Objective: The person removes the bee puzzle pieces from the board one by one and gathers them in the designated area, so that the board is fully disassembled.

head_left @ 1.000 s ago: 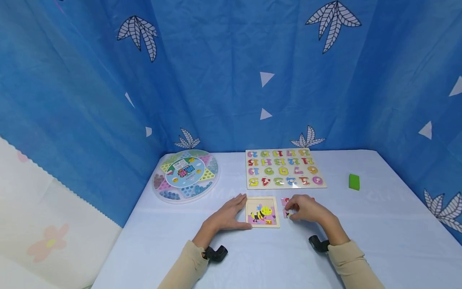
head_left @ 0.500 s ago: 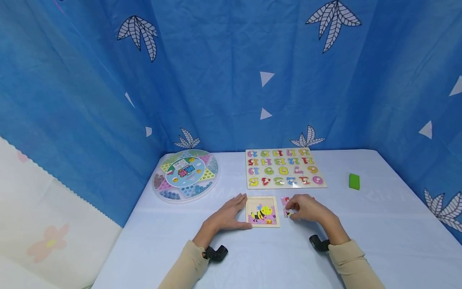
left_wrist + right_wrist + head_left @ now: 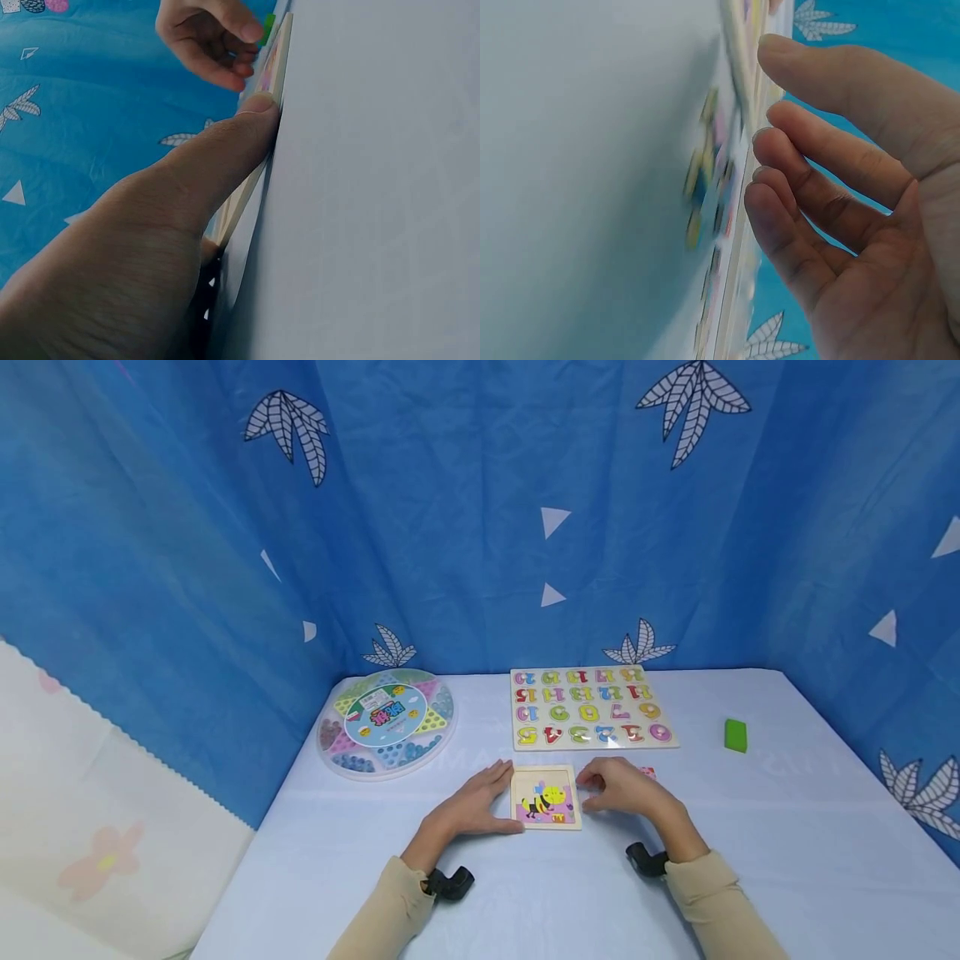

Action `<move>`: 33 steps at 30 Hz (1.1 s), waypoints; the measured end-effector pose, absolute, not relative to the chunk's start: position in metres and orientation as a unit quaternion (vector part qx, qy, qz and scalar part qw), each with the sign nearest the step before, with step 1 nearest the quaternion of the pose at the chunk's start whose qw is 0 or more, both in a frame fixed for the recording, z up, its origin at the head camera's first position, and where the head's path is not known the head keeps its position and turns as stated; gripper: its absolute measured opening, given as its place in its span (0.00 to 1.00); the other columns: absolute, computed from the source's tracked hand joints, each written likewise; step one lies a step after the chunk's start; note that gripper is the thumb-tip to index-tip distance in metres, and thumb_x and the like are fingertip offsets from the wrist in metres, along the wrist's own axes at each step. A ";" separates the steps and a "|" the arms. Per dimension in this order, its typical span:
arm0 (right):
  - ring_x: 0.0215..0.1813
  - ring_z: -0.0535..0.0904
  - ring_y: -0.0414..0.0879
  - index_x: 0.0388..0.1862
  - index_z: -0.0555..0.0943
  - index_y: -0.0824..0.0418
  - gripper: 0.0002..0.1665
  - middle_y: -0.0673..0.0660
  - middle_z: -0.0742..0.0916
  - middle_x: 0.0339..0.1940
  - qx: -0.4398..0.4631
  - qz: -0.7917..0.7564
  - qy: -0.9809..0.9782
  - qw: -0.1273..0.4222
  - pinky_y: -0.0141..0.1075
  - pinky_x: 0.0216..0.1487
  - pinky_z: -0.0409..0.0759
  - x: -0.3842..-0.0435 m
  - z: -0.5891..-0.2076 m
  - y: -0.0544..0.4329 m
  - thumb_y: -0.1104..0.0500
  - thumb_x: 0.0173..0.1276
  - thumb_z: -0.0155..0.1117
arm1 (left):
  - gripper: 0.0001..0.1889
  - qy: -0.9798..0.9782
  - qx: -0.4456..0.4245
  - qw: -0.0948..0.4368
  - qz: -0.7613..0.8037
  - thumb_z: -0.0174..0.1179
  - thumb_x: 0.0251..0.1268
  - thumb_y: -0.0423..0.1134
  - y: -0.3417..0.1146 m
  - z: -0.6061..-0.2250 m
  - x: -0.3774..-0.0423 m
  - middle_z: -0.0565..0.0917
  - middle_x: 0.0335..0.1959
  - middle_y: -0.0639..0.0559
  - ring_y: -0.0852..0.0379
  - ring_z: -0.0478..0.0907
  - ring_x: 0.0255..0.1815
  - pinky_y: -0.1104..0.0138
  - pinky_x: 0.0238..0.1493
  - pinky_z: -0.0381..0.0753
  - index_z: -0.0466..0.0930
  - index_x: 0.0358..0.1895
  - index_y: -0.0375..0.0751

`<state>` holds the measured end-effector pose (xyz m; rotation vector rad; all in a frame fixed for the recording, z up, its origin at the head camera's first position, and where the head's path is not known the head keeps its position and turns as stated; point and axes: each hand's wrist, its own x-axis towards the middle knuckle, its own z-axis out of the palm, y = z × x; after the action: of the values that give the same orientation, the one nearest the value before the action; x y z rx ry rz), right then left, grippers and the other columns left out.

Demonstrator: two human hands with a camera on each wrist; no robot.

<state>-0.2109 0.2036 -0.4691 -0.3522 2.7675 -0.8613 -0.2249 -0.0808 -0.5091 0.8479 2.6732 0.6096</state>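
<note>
A small square wooden puzzle tray (image 3: 551,827) shows a bee picture on pink, with bare wood at its upper left. My left hand (image 3: 472,808) lies along its left side, straight fingers by the far corner and thumb on the near edge. In the left wrist view that thumb (image 3: 225,161) rests against the tray. At the tray's right edge is my right hand (image 3: 617,787), fingers loosely bent and thumb apart. Nothing shows between its fingers in the right wrist view. Below them lie loose puzzle pieces (image 3: 705,165), mostly hidden by the hand in the head view.
A reddish piece (image 3: 648,772) shows beyond the right hand. Behind the tray lies a number puzzle board (image 3: 592,710). A round marble game board (image 3: 386,722) is at the back left, a green block (image 3: 736,736) at the right. Blue curtain (image 3: 480,527) hangs behind the table.
My right hand has moved left from over the loose pieces to the tray's right edge, its thumb and fingers now apart. The left hand stays in place.
</note>
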 end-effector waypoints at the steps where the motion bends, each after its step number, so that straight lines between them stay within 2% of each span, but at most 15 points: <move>1: 0.38 0.74 0.43 0.43 0.85 0.58 0.22 0.49 0.84 0.36 -0.121 -0.294 0.942 0.110 0.37 0.45 0.80 -0.212 -0.468 0.200 0.58 0.48 0.81 | 0.55 0.923 0.291 0.137 0.211 0.61 0.53 0.70 -0.081 -0.509 -0.225 0.48 0.81 0.54 0.54 0.43 0.82 0.54 0.79 0.52 0.48 0.78 0.46; 11: 0.35 0.73 0.42 0.43 0.86 0.59 0.21 0.48 0.83 0.32 -0.144 -0.297 0.936 0.121 0.33 0.40 0.77 -0.220 -0.465 0.170 0.60 0.49 0.80 | 0.56 0.925 0.292 0.135 0.201 0.59 0.53 0.72 -0.080 -0.508 -0.227 0.48 0.81 0.53 0.54 0.44 0.82 0.55 0.79 0.53 0.47 0.79 0.47; 20: 0.36 0.75 0.41 0.44 0.86 0.59 0.20 0.47 0.84 0.34 -0.160 -0.292 0.933 0.136 0.35 0.44 0.80 -0.226 -0.467 0.151 0.61 0.50 0.79 | 0.56 0.925 0.289 0.140 0.204 0.59 0.53 0.73 -0.080 -0.509 -0.226 0.48 0.81 0.53 0.54 0.44 0.82 0.54 0.79 0.53 0.47 0.79 0.47; 26: 0.35 0.74 0.42 0.48 0.84 0.62 0.23 0.49 0.82 0.32 -0.141 -0.284 0.936 0.152 0.34 0.43 0.79 -0.226 -0.467 0.144 0.61 0.51 0.78 | 0.56 0.926 0.291 0.137 0.199 0.59 0.53 0.72 -0.080 -0.509 -0.227 0.48 0.81 0.53 0.54 0.44 0.82 0.54 0.79 0.52 0.47 0.78 0.46; 33: 0.35 0.73 0.43 0.47 0.84 0.62 0.23 0.50 0.82 0.31 -0.126 -0.282 0.939 0.154 0.33 0.41 0.78 -0.224 -0.465 0.144 0.60 0.51 0.79 | 0.56 0.927 0.291 0.135 0.196 0.59 0.53 0.73 -0.080 -0.510 -0.227 0.48 0.81 0.54 0.54 0.44 0.82 0.55 0.79 0.53 0.47 0.79 0.47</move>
<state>-0.2239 0.1444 -0.4651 -0.3602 2.6913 -0.8071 -0.2266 -0.0795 -0.5099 0.8424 2.6856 0.5677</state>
